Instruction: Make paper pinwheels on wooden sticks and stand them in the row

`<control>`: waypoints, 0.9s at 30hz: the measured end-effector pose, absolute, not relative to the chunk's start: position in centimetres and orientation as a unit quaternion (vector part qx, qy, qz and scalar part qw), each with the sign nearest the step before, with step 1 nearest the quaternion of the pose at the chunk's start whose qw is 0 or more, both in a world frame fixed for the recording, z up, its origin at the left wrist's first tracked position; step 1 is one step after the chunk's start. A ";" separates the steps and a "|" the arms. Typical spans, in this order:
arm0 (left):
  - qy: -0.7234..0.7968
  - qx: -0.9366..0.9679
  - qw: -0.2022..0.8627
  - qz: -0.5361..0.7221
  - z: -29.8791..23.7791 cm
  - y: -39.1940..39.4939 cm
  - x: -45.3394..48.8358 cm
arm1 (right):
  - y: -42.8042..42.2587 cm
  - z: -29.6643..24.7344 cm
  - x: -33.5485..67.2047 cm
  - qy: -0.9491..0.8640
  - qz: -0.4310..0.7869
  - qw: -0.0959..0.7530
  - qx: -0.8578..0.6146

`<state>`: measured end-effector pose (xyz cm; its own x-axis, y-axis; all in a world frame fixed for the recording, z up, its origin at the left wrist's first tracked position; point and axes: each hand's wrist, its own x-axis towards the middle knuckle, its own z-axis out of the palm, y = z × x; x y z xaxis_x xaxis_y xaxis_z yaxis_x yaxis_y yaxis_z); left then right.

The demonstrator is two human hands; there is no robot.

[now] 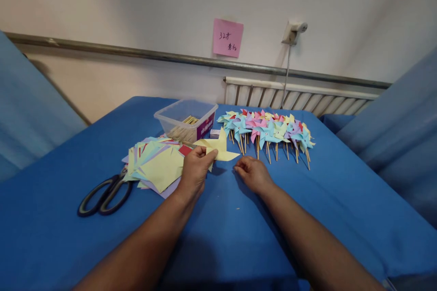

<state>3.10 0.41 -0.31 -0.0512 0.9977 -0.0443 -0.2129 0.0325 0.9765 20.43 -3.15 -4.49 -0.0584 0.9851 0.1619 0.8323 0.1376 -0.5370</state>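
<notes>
My left hand (196, 168) pinches a folded yellow paper pinwheel (218, 148) just above the blue table cover (239, 227). My right hand (251, 173) rests on the cover a little right of it, fingers curled and pressed together; what they hold, if anything, is too small to see. A stack of coloured paper squares (155, 166) lies left of my left hand. Behind my hands, a row of finished paper pinwheels on wooden sticks (269, 132) lies on the cover.
Black-handled scissors (104, 195) lie at the left of the paper stack. A clear plastic box (186, 120) with wooden sticks stands behind the stack. A pink note (227, 37) hangs on the wall above a radiator (293, 95).
</notes>
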 end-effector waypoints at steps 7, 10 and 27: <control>0.458 0.416 0.554 0.557 -0.6 0.7 3.1 | -3.3 -4.2 20.0 -0.737 0.133 0.184 -0.637; 0.461 0.414 0.552 0.558 -0.3 0.6 3.2 | -3.6 -3.8 20.1 -0.741 0.126 0.174 -0.636; 0.457 0.415 0.563 0.550 -0.5 0.5 3.1 | -4.6 -2.0 17.4 -0.760 0.005 0.020 -0.649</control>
<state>3.11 0.52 -0.52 -0.0221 0.9981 -0.0582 -0.2406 0.0512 0.9693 17.44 -4.63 -2.01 -0.1563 0.9874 0.0233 0.9870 0.1570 -0.0331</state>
